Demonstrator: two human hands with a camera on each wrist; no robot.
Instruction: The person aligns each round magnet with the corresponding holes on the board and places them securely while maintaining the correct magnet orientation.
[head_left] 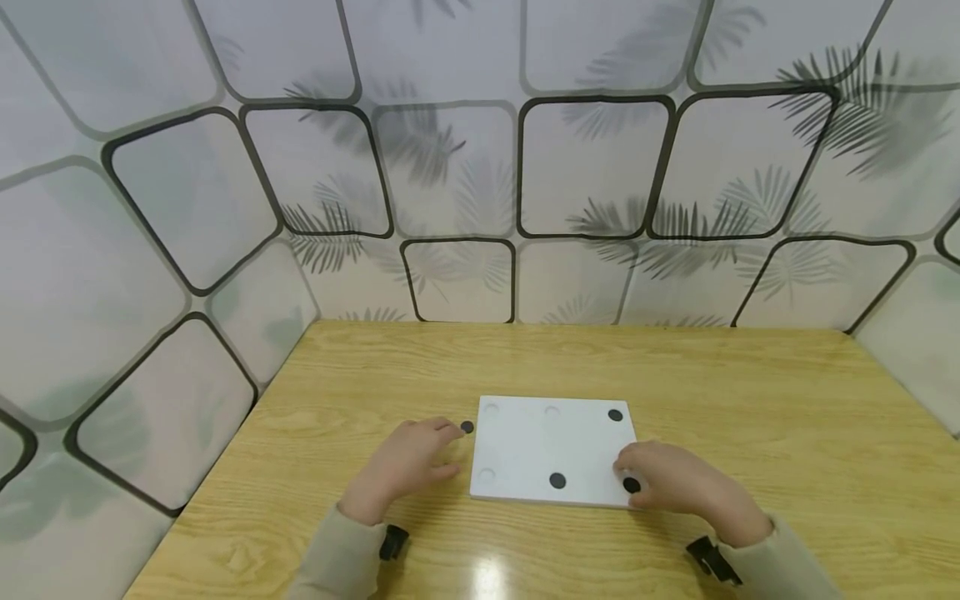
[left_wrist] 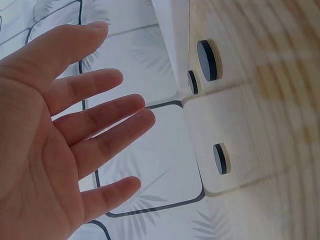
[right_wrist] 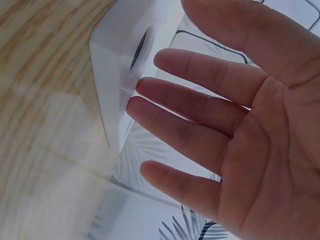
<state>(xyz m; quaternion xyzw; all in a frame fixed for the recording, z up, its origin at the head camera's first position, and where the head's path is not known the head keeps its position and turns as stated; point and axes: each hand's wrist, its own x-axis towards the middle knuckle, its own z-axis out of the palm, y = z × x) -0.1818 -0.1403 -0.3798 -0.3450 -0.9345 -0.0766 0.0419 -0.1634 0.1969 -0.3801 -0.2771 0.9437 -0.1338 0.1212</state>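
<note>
A white board [head_left: 525,450] lies on the wooden table with shallow round recesses. Black discs sit at its back right [head_left: 615,415], front middle [head_left: 557,481] and front right [head_left: 632,484]; three recesses hold none. My left hand [head_left: 408,462] hovers left of the board, fingers loosely extended and palm bare. By its fingertips lies a loose black disc [head_left: 467,427]; the left wrist view shows three discs on the table, one of them larger-looking and nearer [left_wrist: 208,60]. At the board's right edge, my right hand [head_left: 667,479] has its fingers spread, nothing in the palm, fingertips right at the board.
The wooden table [head_left: 375,358] reaches back to a pale curtain [head_left: 457,183] with dark outlined shapes and leaf prints, which also runs along the left and right sides. A black strap mount [head_left: 393,542] is worn at each wrist.
</note>
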